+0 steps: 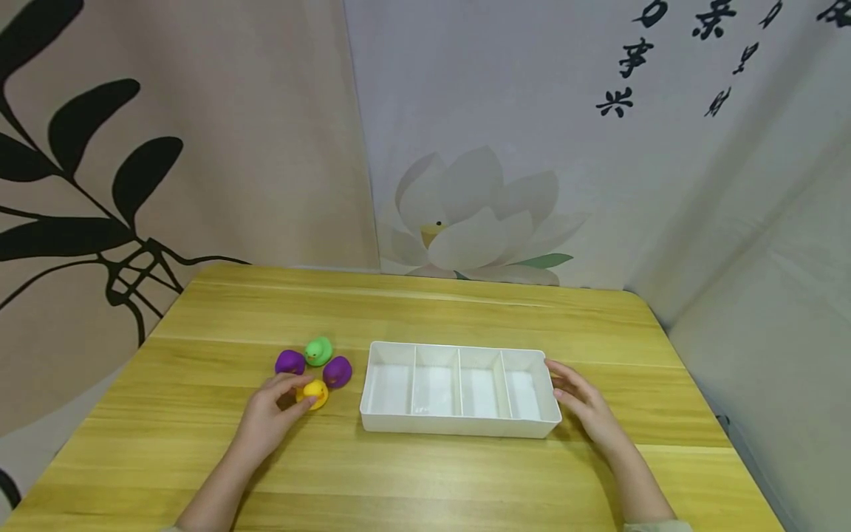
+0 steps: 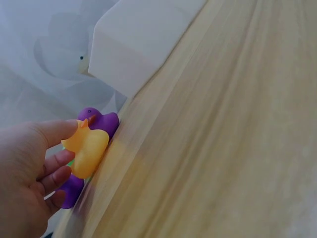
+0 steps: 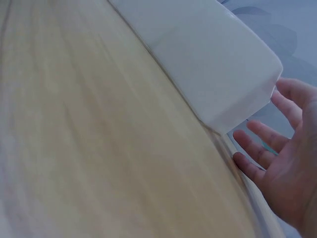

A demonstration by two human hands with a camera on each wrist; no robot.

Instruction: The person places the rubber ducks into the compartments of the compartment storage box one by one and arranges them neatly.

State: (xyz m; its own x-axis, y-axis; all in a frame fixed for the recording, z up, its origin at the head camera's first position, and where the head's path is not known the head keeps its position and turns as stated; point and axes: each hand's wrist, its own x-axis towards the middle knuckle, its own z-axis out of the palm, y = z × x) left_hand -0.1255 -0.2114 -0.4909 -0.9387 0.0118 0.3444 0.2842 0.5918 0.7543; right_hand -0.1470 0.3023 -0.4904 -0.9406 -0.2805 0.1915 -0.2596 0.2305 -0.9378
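My left hand (image 1: 269, 417) has its thumb and fingers around a yellow rubber duck (image 1: 319, 394), pinching it at the table. In the left wrist view the yellow duck (image 2: 90, 151) shows between thumb and fingers. Close behind it are a green duck (image 1: 318, 351) and two purple ducks, one on the left (image 1: 289, 362) and one on the right (image 1: 337, 372). My right hand (image 1: 588, 406) is at the right end of a white four-section tray (image 1: 459, 426), its loosely extended fingers touching the end wall. In the right wrist view the lower fingers (image 3: 255, 146) stand apart from the tray.
The tray's compartments, split by thin dividers (image 1: 459, 380), hold nothing visible. A wooden table (image 1: 412, 488) carries everything. Behind it hang a beige curtain with dark leaves (image 1: 266, 133) and a pale printed curtain (image 1: 492, 96).
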